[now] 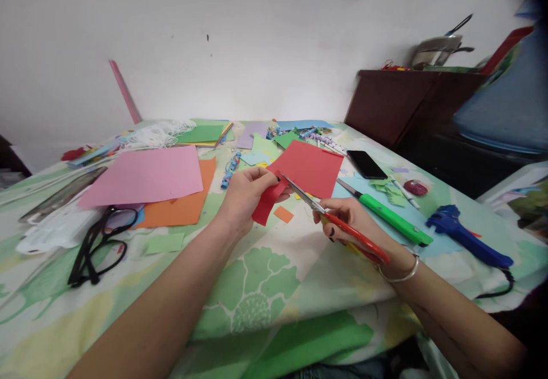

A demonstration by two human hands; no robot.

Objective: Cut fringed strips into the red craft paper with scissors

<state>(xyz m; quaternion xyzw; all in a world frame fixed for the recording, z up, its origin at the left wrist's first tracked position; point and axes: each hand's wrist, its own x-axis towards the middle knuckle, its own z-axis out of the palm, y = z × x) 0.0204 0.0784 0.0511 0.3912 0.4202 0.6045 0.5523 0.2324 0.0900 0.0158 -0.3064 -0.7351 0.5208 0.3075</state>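
Left hand: I see the left hand (pixel 244 196) closed on the red paper (pixel 312 168), pinching its near left corner, thumb on top.
Red paper: held just above the table (pixel 257 276) at mid-table, tilted up and away to the right; a cut strip curls down below the fingers.
Right hand: the right hand (pixel 346 219) is gripping the scissors (pixel 338 225), fingers through the red handles.
Scissors axis: long axis runs from the handles at lower right, by my wrist, up to the tips at upper left.
Tips: pointing away and left, right at the left thumb, blades meeting the paper's near edge.
Blade gap: I cannot tell how wide.
Under the cut: an orange scrap (pixel 283 214) on the cloth.
Right side: green knife (pixel 394 219) just beyond the right hand, phone (pixel 367 164) farther back.
Left side: pink sheet (pixel 145 176) and glasses (pixel 100 245), well apart from the hands.
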